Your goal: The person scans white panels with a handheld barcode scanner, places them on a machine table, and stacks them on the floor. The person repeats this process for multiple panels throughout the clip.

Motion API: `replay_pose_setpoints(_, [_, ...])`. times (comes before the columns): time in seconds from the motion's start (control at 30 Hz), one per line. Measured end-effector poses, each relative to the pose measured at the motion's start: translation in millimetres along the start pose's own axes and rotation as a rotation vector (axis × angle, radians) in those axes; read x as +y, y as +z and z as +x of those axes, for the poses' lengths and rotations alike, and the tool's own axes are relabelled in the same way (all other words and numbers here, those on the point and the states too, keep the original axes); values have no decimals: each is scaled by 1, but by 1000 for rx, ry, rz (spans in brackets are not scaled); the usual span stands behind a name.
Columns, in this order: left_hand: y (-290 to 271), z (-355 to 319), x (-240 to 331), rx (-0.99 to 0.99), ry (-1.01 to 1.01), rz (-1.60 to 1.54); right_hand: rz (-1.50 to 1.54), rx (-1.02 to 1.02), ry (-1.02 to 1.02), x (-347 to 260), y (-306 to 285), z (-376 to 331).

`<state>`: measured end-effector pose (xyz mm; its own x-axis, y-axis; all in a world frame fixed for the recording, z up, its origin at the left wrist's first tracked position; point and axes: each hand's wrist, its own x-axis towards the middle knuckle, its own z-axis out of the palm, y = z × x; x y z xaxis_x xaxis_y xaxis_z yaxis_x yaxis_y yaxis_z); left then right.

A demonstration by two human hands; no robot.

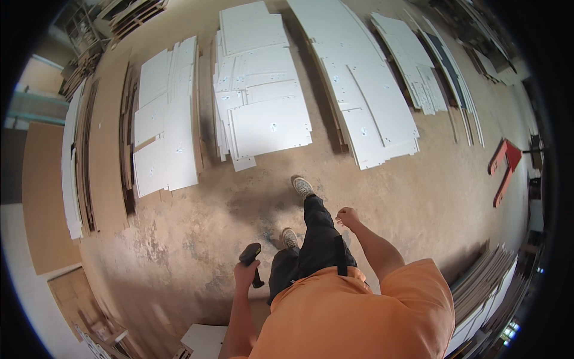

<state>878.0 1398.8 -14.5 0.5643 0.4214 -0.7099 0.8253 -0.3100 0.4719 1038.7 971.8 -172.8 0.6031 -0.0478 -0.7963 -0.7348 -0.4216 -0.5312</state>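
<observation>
My left hand (245,275) grips a black handheld scanner-like device (251,258) by its handle, low at my side. My right hand (347,216) swings free beside my right leg, fingers loosely curled with nothing in them. I stand on a stained concrete floor (197,221), one foot stepping forward toward stacks of white panels (263,113) laid flat ahead of me. I wear an orange shirt and black trousers.
Several stacks of white boards lie on the floor: a left stack (164,119), a long curved row (365,90), thinner strips (412,60). Brown boards (107,137) stand left. A red pallet jack (504,167) sits right. More panels (484,293) lean at lower right.
</observation>
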Motion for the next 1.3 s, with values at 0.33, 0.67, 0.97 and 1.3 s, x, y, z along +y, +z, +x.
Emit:
replay_pose_setpoints(0.33, [50, 2, -29, -232, -89, 617, -59, 488, 175, 266, 9, -212])
replay_pose_setpoints(0.67, [307, -97, 88, -389, 438, 1006, 659, 754, 296, 480, -57, -346])
replay_pose_setpoints(0.97, [680, -381, 189, -906, 1071, 1068, 1303, 1280, 572, 660, -109, -510])
replay_pose_setpoints(1.3, [934, -596, 135, -1137, 1355, 1560, 2149, 1192, 791, 689, -71, -488])
